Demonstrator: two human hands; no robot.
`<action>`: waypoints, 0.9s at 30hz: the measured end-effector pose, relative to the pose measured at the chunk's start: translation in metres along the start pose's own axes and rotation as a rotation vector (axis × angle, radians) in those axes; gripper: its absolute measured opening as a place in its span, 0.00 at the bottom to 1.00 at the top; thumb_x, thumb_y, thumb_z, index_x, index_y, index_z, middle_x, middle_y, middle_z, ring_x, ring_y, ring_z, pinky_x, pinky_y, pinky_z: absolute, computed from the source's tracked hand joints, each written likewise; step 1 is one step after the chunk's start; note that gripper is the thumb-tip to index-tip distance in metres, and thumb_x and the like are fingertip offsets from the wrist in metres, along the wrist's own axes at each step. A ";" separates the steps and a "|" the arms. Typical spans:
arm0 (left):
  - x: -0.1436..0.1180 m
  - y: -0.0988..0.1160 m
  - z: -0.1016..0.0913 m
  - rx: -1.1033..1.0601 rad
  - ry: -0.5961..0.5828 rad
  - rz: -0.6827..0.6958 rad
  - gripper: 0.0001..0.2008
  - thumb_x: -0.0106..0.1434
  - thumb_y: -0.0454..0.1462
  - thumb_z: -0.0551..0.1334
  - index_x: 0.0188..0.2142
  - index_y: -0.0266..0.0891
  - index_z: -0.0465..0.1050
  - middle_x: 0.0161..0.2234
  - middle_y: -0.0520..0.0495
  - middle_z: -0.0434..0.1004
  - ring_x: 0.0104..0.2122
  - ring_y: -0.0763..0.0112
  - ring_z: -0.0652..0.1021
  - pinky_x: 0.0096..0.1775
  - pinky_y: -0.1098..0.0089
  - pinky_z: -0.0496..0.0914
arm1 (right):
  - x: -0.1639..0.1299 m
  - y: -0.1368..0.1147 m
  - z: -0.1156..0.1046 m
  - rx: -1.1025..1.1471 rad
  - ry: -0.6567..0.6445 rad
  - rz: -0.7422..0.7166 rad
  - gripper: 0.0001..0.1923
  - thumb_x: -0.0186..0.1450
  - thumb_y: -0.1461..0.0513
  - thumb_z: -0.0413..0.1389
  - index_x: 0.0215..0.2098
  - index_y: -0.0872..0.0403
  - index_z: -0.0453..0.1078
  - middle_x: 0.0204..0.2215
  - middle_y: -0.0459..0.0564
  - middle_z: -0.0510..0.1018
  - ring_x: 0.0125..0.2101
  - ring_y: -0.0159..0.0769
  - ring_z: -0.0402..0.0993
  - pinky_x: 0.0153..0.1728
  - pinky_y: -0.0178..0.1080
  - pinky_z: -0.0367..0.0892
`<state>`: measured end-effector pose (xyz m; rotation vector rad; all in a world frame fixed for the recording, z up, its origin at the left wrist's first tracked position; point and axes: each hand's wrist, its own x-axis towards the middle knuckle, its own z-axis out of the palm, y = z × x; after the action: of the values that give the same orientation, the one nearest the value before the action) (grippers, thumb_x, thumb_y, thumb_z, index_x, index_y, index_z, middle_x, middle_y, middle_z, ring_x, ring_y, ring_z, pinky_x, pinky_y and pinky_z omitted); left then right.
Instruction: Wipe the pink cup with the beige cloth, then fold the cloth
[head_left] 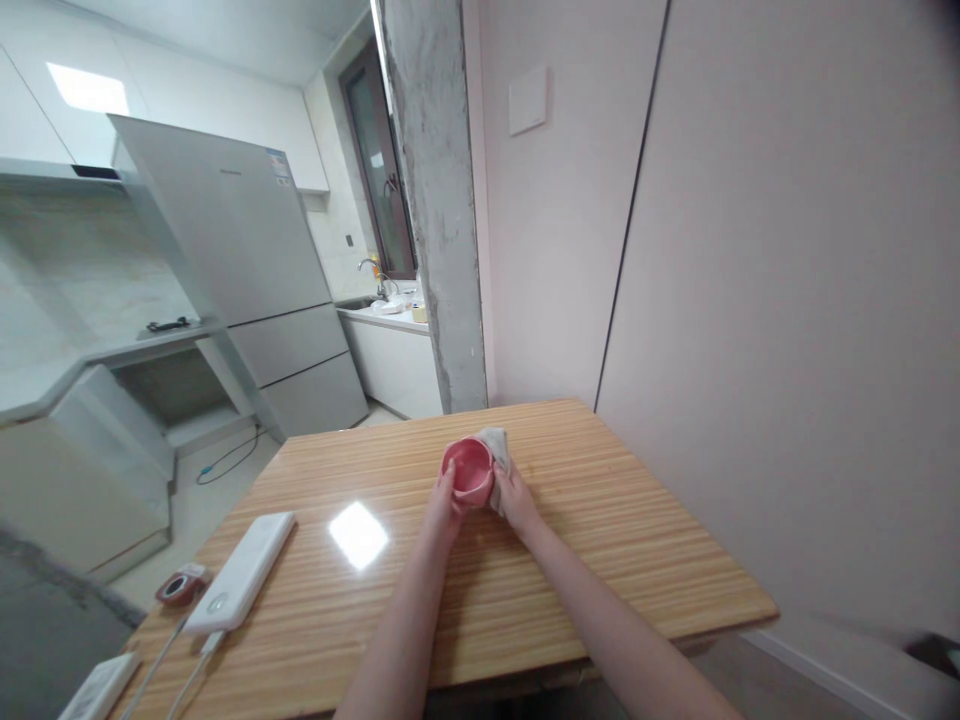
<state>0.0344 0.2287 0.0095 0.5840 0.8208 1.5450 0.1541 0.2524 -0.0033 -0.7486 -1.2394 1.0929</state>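
Observation:
A small pink bowl is held above the middle of the wooden table, its opening tilted toward me. My left hand grips its left side, thumb over the rim and the other fingers hidden underneath. A light grey cloth lies against the bowl's right outer side. My right hand is closed on this cloth and presses it to the bowl, with the thumb near the rim. Most of the right fingers are hidden behind the cloth and bowl.
On the left of the wooden table lie a white power bank with a cable, a small reddish-brown device and another white block. A pink wall borders the right side. A grey fridge stands beyond.

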 end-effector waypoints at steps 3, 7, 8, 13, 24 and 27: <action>0.001 0.006 0.002 -0.024 0.127 0.170 0.24 0.57 0.45 0.65 0.51 0.40 0.65 0.48 0.41 0.75 0.46 0.62 0.77 0.42 0.65 0.74 | -0.008 -0.008 0.010 -0.008 -0.080 -0.041 0.23 0.63 0.47 0.51 0.51 0.49 0.70 0.50 0.51 0.75 0.55 0.42 0.66 0.59 0.46 0.59; -0.004 0.013 0.005 0.016 0.200 0.275 0.20 0.58 0.46 0.64 0.47 0.43 0.66 0.46 0.45 0.76 0.44 0.65 0.78 0.40 0.67 0.75 | -0.014 -0.013 0.015 -0.004 -0.108 -0.043 0.21 0.64 0.49 0.50 0.51 0.49 0.69 0.50 0.50 0.75 0.55 0.42 0.66 0.58 0.46 0.59; -0.005 0.013 0.006 0.020 0.192 0.282 0.19 0.58 0.46 0.64 0.47 0.43 0.66 0.47 0.45 0.76 0.44 0.65 0.78 0.40 0.68 0.75 | -0.015 -0.013 0.014 -0.010 -0.095 -0.040 0.21 0.63 0.50 0.51 0.51 0.50 0.69 0.50 0.50 0.75 0.54 0.42 0.67 0.57 0.46 0.60; -0.008 0.003 0.010 0.054 0.189 0.243 0.22 0.57 0.44 0.66 0.47 0.41 0.63 0.50 0.41 0.73 0.44 0.64 0.78 0.39 0.68 0.75 | -0.008 -0.011 0.007 -0.080 0.069 0.034 0.27 0.55 0.55 0.61 0.51 0.53 0.65 0.45 0.52 0.77 0.46 0.44 0.73 0.51 0.44 0.66; -0.006 0.007 0.009 0.025 0.205 0.297 0.20 0.60 0.45 0.63 0.48 0.41 0.64 0.51 0.41 0.73 0.47 0.64 0.76 0.43 0.68 0.74 | -0.014 0.008 0.019 -0.004 -0.052 -0.009 0.23 0.64 0.50 0.50 0.54 0.51 0.66 0.53 0.51 0.73 0.57 0.40 0.64 0.61 0.47 0.55; -0.005 0.010 0.006 0.022 0.214 0.318 0.21 0.60 0.44 0.63 0.50 0.41 0.62 0.52 0.40 0.72 0.46 0.65 0.77 0.44 0.69 0.73 | -0.017 0.017 0.022 0.009 -0.156 0.029 0.26 0.64 0.47 0.50 0.56 0.51 0.65 0.51 0.52 0.74 0.56 0.40 0.65 0.60 0.48 0.56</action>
<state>0.0331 0.2249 0.0216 0.5926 0.9398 1.9158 0.1290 0.2399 -0.0202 -0.6862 -1.3577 1.1977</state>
